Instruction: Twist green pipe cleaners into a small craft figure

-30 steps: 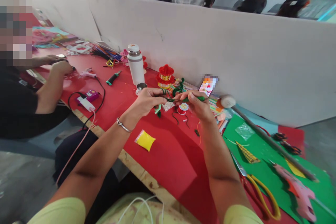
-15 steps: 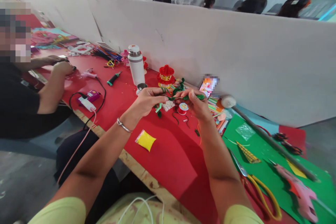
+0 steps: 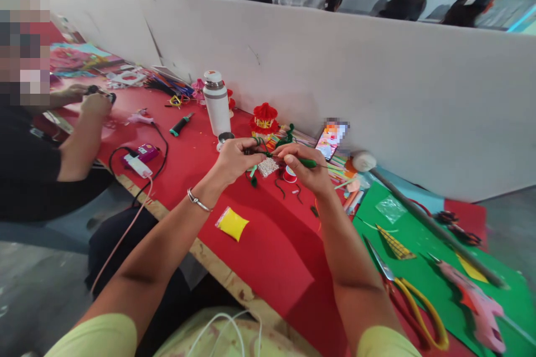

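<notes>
In the middle of the view my left hand (image 3: pixel 235 159) pinches a small piece of dark green yarn work (image 3: pixel 268 154), with a green strand looped near its fingers. My right hand (image 3: pixel 310 169) is closed around a crochet hook with a green handle (image 3: pixel 307 163). The hook's thin metal shaft points left and meets the yarn at my left fingertips; its very tip is too small to make out. Below the hands lie a bag of pearly white beads (image 3: pixel 267 167) and a red thread spool (image 3: pixel 290 174), partly covered by my right hand.
A white thermos (image 3: pixel 216 105), a red-and-yellow lantern ornament (image 3: pixel 264 118) and a phone (image 3: pixel 330 139) stand behind. At right are yellow-handled scissors (image 3: pixel 419 307) and a pink glue gun (image 3: pixel 473 304). A yellow packet (image 3: pixel 233 223) lies nearer me. A co-worker (image 3: pixel 29 145) works at left.
My right hand has shifted slightly left and lower, its fingers now folded further over the hook's handle. My left hand stays nearly in place. The co-worker's hands have moved a little.
</notes>
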A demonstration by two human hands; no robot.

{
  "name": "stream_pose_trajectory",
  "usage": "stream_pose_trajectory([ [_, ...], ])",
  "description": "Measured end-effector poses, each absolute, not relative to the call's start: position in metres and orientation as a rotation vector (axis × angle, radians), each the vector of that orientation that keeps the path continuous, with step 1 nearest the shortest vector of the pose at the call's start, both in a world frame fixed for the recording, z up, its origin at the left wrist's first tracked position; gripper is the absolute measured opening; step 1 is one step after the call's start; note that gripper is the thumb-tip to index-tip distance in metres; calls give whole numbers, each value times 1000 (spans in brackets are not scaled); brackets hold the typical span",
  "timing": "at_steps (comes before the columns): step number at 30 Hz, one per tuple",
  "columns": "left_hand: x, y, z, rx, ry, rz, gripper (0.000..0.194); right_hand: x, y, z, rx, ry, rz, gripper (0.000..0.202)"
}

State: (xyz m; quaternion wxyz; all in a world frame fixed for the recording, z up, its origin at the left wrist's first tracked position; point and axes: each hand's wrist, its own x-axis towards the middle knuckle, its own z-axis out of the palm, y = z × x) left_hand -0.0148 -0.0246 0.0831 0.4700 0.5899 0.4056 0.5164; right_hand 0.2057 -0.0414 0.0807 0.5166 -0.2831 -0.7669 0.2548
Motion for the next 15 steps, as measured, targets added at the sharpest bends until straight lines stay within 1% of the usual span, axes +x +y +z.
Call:
stream_pose_trajectory([
  [4,-15,-25,85,1320,1014,1337,32,195,-41,78,-597,-1973,305,19],
  [8,-14,-27,89,1211,1000,1410,29,186,-40,70,-591,-2046,-9,14],
  [11,-11,-31,90,1139,917,1393,33,182,-40,60,-631,-2036,-107,16],
  [15,-8,-32,89,928,725,1238,36,184,-36,50,-655,-1962,-122,22],
])
